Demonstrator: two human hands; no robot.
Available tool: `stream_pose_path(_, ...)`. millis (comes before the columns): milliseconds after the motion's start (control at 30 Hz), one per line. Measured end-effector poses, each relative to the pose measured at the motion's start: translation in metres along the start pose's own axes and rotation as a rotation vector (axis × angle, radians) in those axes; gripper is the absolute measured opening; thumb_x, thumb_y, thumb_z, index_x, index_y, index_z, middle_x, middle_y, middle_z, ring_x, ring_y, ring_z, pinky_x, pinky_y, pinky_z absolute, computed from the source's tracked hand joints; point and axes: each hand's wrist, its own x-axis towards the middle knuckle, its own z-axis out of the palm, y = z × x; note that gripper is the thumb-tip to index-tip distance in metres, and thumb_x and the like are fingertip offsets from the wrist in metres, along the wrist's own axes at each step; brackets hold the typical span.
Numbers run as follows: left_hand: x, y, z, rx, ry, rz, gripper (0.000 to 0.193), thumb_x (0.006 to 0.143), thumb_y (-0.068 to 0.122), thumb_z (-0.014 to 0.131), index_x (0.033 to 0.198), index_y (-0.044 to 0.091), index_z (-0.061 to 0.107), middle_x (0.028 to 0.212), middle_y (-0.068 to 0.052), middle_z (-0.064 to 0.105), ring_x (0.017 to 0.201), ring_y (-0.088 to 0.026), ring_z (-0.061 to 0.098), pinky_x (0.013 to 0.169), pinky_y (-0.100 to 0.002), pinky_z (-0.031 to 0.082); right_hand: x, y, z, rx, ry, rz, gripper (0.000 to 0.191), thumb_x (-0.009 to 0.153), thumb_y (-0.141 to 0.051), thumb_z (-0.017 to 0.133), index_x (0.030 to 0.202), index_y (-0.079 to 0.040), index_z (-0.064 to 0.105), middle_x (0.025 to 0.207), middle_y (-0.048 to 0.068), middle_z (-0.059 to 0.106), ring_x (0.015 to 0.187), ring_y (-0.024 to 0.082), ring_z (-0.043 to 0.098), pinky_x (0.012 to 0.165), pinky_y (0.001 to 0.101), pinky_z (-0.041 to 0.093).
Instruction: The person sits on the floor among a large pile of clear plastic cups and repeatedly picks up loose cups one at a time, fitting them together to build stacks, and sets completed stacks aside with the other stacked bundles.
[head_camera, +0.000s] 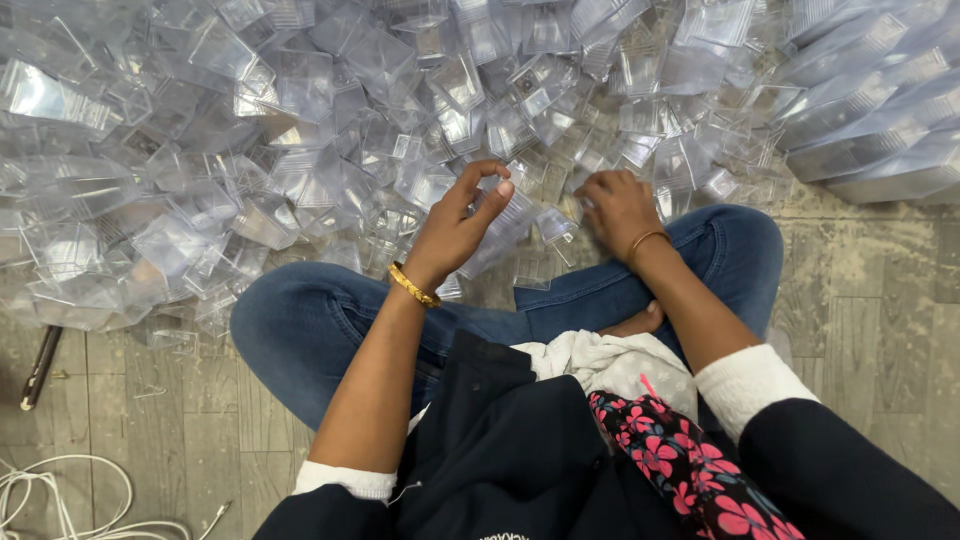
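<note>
Gripping clear plastic cups (505, 228), left hand (450, 235), right hand (618, 208) alongside.

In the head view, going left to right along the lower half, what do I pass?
White cable → dark tool → left hand gripping a clear plastic cup → right hand → stacked clear cups.

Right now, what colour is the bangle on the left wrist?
Gold: the thin metal bangle on the left hand, clearest in the head view.

A small packing workshop. A huge heap of clear plastic cups (330, 110) covers the grey floor (880, 310). Stacked cups (880, 120) lie beside it.
</note>
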Motion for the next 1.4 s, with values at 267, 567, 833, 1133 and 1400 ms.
stream_pose_path(267,0.000,0.006,0.000,-0.023,0.016,0.002,0.046,0.099,0.052,0.059,0.127,0.016,0.060,0.127,-0.002,0.067,0.098,-0.017,0.063,0.090,-0.033,0.050,-0.024,-0.028,-0.022,0.574,-0.132,0.434,0.015,0.096,-0.013,0.065,0.109,-0.009,0.070,0.099,0.012,0.072,0.085,0.029,0.071,0.078,0.0392,0.056)
stream_pose_path(567,-0.001,0.003,0.000,0.026,0.028,0.008,0.047,0.099,0.053,0.058,0.128,0.016,0.060,0.133,-0.004,0.067,0.114,-0.025,0.064,0.099,-0.037,0.049,-0.023,-0.084,-0.014,0.394,-0.053,0.088,0.019,0.091,-0.006,0.069,0.108,-0.012,0.075,0.095,0.010,0.072,0.093,0.031,0.064,0.083,0.0419,0.053)
stream_pose_path(833,0.001,0.001,0.001,0.034,0.039,0.038,0.047,0.099,0.053,0.058,0.128,0.016,0.060,0.129,-0.005,0.069,0.109,-0.025,0.066,0.099,-0.037,0.049,-0.021,-0.089,-0.001,0.419,0.004,0.043,0.014,0.088,-0.009,0.074,0.101,-0.010,0.076,0.096,0.007,0.072,0.092,0.029,0.066,0.082,0.0404,0.053)
stream_pose_path(1133,0.001,0.001,0.001,0.042,0.049,0.042,0.050,0.098,0.056,0.058,0.128,0.017,0.061,0.132,-0.006,0.069,0.111,-0.026,0.067,0.097,-0.037,0.051,-0.021,-0.090,0.015,0.407,-0.133,0.051,0.013,0.091,-0.011,0.072,0.102,-0.007,0.067,0.090,0.011,0.069,0.088,0.032,0.066,0.081,0.0443,0.053)
stream_pose_path(1400,-0.007,0.008,-0.004,0.261,-0.034,-0.147,0.051,0.092,0.060,0.058,0.125,0.021,0.061,0.089,-0.013,0.072,0.082,-0.027,0.072,0.078,-0.039,0.053,-0.034,-0.035,0.000,1.156,-0.052,0.543,0.016,0.097,-0.003,0.066,0.113,-0.002,0.065,0.101,0.009,0.073,0.094,0.015,0.072,0.083,0.0274,0.058)
